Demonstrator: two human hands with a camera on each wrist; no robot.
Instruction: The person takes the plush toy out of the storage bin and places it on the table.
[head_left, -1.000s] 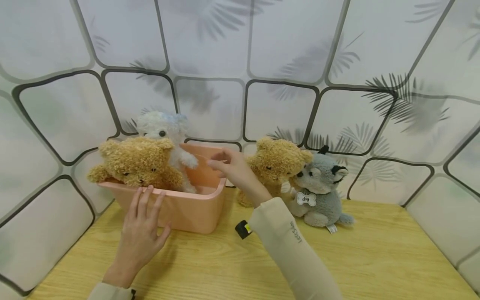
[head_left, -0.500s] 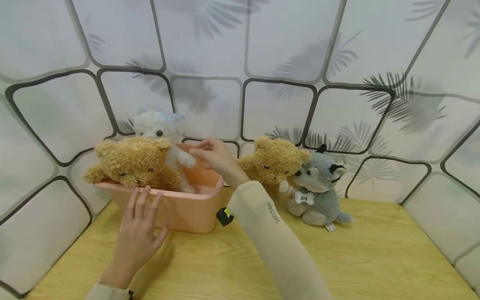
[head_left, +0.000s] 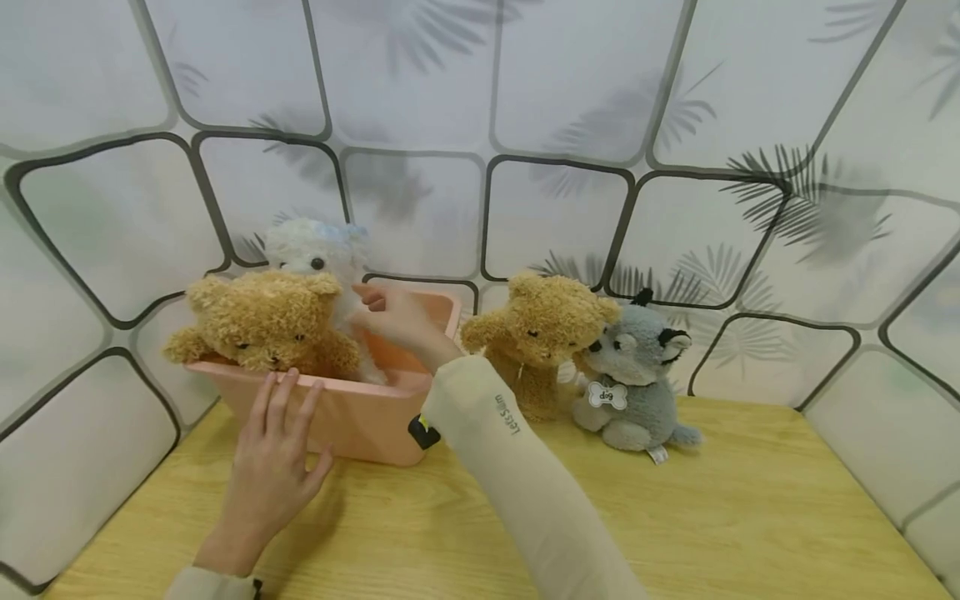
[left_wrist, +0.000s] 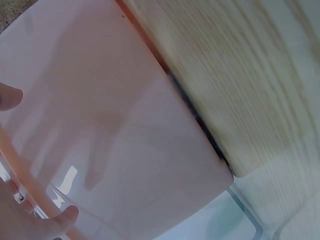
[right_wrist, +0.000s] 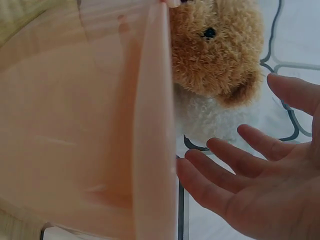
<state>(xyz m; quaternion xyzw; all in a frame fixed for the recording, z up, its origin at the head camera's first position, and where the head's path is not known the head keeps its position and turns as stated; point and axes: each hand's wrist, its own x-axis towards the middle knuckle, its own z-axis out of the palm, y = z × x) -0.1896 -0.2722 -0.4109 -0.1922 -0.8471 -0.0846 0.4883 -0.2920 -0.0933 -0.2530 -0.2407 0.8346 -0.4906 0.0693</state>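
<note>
Our left hand (head_left: pixel 272 467) rests straight-fingered on the bin (head_left: pixel 363 427); our right hand (head_left: pixel 399 321), spread and empty, perhaps touches the white toy (head_left: pixel 330 248), which we judge light, squashy, best gripped mid-body.

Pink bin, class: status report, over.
Left hand at front rim of pink bin. Right hand beside white plush, contact unclear. Golden bear inside partly hides the plush.

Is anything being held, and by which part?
Nothing is held: right hand open by the fluffy white plush toy; left hand resting on the pink rectangular plastic bin's front rim.
</note>
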